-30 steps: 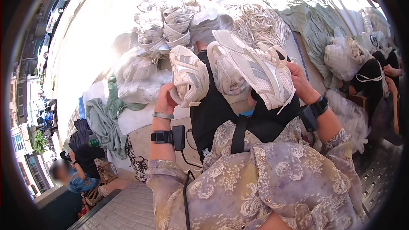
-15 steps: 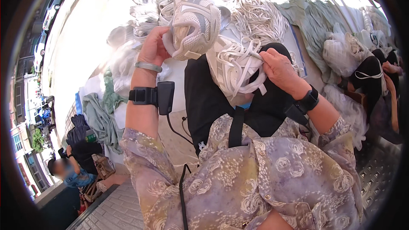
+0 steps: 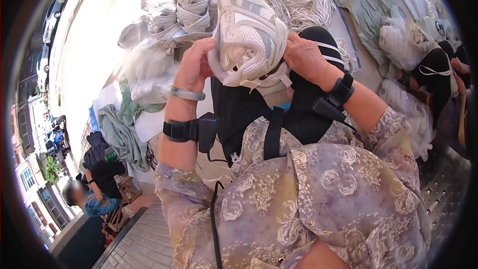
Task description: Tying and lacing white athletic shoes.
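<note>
A white and grey mesh shoe upper [image 3: 249, 40] without a visible sole is held up in front of me, its padded collar toward me. My left hand [image 3: 200, 60] is closed on its left edge, thumb and fingers on the rim. Beneath it shows part of a second pale shoe upper [image 3: 273, 88], mostly covered by the first. My right hand [image 3: 307, 59] is closed at the right side of the two uppers, with its fingertips partly hidden. White shoelace strands [image 3: 328, 59] run from that hand across my black-trousered knee.
Beyond my knees lie a heap of white laces [image 3: 296, 0] and bundled pale strips [image 3: 186, 7]. Clear plastic bags [image 3: 401, 45] lie at right, beside another person's dark-clad knee [image 3: 435, 69]. A seated person in blue [image 3: 97, 201] is at far left. Grey-green cloth [image 3: 122, 129] lies nearby.
The upper in my left hand has moved right and down, over the second upper. My right hand has come left and up, beside it. Lace strands now stretch over my knee.
</note>
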Action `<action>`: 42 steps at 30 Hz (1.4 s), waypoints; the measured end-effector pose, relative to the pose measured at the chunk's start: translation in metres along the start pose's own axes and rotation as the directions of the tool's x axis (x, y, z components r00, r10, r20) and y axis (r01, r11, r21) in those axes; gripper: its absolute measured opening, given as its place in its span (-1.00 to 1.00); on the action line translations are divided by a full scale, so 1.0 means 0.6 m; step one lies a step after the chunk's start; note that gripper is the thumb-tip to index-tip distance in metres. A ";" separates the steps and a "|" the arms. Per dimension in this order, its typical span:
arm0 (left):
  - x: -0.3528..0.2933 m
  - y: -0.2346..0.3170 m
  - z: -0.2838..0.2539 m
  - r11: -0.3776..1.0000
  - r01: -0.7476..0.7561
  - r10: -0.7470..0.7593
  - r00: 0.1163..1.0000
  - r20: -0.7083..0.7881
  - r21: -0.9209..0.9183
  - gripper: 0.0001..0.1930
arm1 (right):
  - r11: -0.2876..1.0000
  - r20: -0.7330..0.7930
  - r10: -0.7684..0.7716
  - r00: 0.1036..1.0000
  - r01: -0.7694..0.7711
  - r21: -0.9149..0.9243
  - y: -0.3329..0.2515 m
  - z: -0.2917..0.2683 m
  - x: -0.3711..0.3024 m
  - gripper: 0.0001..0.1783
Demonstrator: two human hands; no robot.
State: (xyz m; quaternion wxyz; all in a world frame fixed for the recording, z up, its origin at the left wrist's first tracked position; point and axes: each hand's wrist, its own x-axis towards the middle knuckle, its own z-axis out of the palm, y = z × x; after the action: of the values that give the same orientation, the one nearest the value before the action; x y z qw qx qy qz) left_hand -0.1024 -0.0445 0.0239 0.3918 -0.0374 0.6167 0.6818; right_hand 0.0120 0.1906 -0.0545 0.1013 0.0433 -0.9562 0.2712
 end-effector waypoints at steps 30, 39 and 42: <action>0.022 -0.169 0.062 0.579 -0.150 0.431 0.891 -0.145 0.801 -0.26 | 0.892 0.064 0.149 0.987 -0.162 0.422 -0.011 -0.069 -0.063 -0.63; 0.052 -0.190 0.057 0.529 -0.008 0.385 0.893 -0.232 0.849 -0.24 | 0.996 0.276 -0.072 0.958 0.055 0.070 -0.010 -0.036 -0.008 -0.81; 0.049 -0.204 0.066 0.471 0.055 0.334 0.913 -0.235 0.880 -0.25 | 0.998 0.312 -0.056 0.948 0.055 0.011 -0.009 -0.021 -0.013 -0.83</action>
State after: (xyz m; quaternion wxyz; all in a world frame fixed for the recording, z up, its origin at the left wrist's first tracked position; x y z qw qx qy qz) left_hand -0.0345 -0.0036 -0.0819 0.1715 0.0884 0.9396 0.2826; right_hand 0.0227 0.1928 -0.0427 -0.0438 0.1125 -0.9583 0.2591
